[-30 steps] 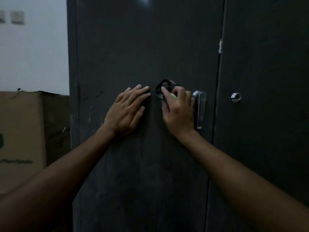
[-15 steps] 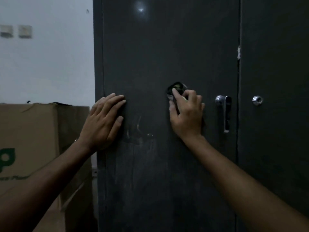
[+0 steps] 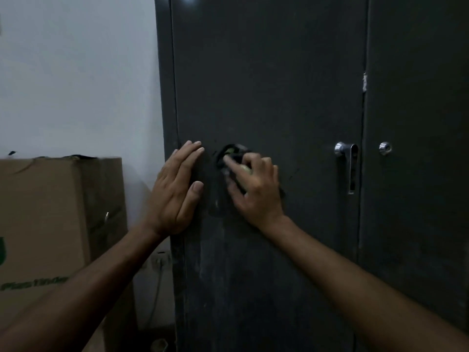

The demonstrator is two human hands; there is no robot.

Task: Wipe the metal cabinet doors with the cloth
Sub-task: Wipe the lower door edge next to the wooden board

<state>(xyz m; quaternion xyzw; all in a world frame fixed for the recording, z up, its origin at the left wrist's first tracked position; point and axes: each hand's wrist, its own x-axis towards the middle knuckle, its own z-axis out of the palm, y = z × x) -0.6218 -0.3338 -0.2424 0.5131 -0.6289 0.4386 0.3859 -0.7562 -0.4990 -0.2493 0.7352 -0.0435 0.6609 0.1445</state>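
dark metal door (image 3: 266, 85): smudged, chrome handle (image 3: 349, 161) at its right edge
left hand (image 3: 175, 191): flat, fingers straight, pressed near door's left edge
right hand (image 3: 253, 189): gripping bunched cloth (image 3: 232, 153) against door

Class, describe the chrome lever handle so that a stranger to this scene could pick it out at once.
Start at the dark metal cabinet and follow the vertical seam between its two doors. Just left of that seam, on the left door, hangs the chrome lever handle. Unlike the small round lock right of the seam, it is long and points downward.
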